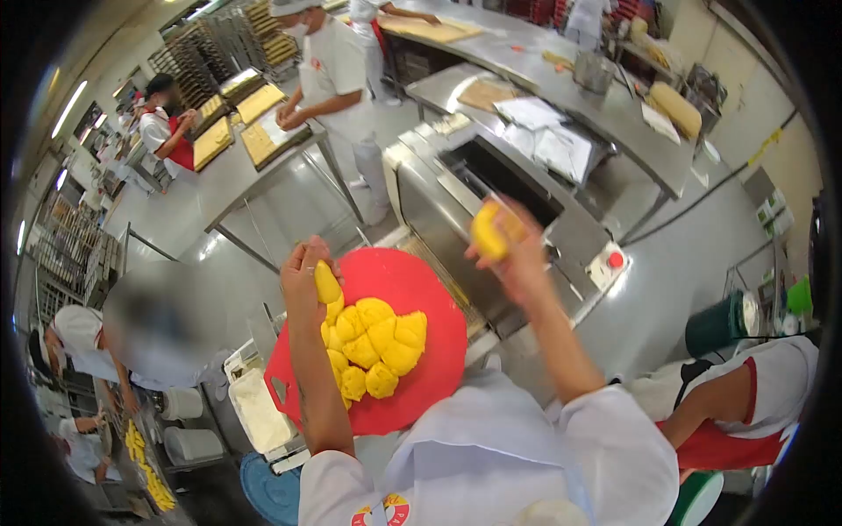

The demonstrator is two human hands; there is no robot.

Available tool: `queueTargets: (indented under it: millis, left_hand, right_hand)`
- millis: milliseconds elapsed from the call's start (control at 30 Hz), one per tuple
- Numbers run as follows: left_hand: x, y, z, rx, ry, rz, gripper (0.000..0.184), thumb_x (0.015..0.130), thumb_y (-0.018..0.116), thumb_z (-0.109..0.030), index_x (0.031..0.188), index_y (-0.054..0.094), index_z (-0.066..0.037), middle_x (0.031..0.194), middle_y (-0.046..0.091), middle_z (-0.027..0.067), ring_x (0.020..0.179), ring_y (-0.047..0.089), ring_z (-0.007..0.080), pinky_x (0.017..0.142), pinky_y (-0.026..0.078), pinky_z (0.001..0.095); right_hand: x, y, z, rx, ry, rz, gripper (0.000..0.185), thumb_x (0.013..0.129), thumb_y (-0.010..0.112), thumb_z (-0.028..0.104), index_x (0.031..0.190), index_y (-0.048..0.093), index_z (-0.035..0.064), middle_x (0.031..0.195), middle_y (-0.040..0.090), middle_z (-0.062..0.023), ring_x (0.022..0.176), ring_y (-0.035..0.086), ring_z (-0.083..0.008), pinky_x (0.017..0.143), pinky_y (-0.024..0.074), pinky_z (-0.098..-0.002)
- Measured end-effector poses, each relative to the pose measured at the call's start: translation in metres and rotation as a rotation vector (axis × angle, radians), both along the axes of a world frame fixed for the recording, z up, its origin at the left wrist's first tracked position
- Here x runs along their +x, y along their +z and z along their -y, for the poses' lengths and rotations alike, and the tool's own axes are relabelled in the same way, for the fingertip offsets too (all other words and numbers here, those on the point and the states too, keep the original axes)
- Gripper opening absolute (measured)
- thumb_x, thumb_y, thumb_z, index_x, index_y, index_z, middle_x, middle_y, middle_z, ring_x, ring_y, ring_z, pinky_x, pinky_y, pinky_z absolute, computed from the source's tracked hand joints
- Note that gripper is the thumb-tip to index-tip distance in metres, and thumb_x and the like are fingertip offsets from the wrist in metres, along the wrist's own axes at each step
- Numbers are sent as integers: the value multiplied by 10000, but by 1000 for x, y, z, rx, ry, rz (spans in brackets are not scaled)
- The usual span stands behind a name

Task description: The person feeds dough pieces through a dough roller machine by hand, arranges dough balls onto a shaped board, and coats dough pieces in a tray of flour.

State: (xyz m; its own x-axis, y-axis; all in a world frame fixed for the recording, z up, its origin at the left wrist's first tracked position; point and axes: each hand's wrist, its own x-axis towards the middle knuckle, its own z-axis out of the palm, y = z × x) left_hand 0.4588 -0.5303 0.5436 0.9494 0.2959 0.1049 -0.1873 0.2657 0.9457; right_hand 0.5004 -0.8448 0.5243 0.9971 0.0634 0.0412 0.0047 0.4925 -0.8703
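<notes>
A round red board carries several yellow dough pieces, pressed close together in a cluster. Over the board's far left edge, my left hand is closed around a dough piece, whose lower end hangs close to the cluster. My right hand, smeared by motion, grips another yellow dough piece. It is raised in front of a steel machine that has a long dark opening in its top. My left forearm hides part of the board and its left side.
A red button sits on the machine's right end. A white tray lies left of the board, above a blue lid. Co-workers stand at a steel table with dough trays, and others are close on both sides. A pot stands at the back.
</notes>
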Motion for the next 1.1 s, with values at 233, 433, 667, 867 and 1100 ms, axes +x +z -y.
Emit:
queueTargets:
  millis: [233,433,667,867,1100]
  left_hand:
    - [-55,-100,86,-775,-152,-457,335,1004,550,-396,1041,627,-72,930,615,64,850,627,230,800,570,418]
    - [-61,-126,121,-588,-408,-414,297,1009,551,-366,1047,601,-76,966,579,51,911,623,216,789,578,432]
    - [-33,-49,189,-435,-277,-86,648,1024,420,-518,1458,381,-38,1434,457,147,1315,463,272,1118,364,444]
    - [-55,-48,129,-86,-55,45,626,1044,422,-445,1499,341,-22,1525,372,153,1376,411,301,1149,334,452]
    - [-134,-90,66,-123,202,-70,499,1027,531,-302,1397,471,28,1386,516,156,1180,598,275,970,520,379]
  right_hand:
    - [6,159,114,-449,-938,1001,344,904,722,170,1187,617,5,1116,677,-156,899,697,-247,727,577,-310]
    - [67,-15,112,-1482,-422,667,499,889,697,424,1175,675,15,1319,588,-221,1233,533,-388,1016,423,-466]
    - [-32,-28,25,-1056,10,689,527,815,768,337,1276,637,117,1283,616,-148,1106,605,-321,913,506,-396]
    - [52,83,53,-803,-730,815,470,824,803,209,1237,643,50,1145,683,-134,1011,661,-255,895,516,-366]
    - [107,-21,52,-1561,-393,600,525,965,565,484,1354,594,132,1460,472,-217,1379,412,-390,1122,321,-488]
